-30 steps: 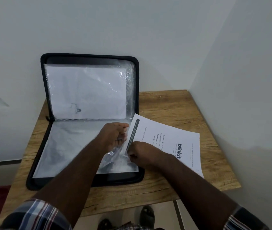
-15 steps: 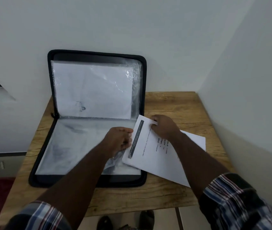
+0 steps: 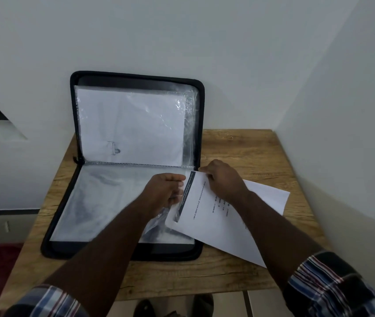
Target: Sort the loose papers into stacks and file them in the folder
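Clear plastic sleeve (image 3: 159, 223) stays pinched open by your left hand (image 3: 166, 193) in the black zip folder (image 3: 122, 248) lying open on the wooden worktop (image 3: 239, 145). Your right hand (image 3: 224, 179) has shifted from the near edge of the printed sheet (image 3: 214, 227) to grip its far corner beside the spine. The sheet's leading edge now meets the sleeve mouth, so filing is nearly underway.
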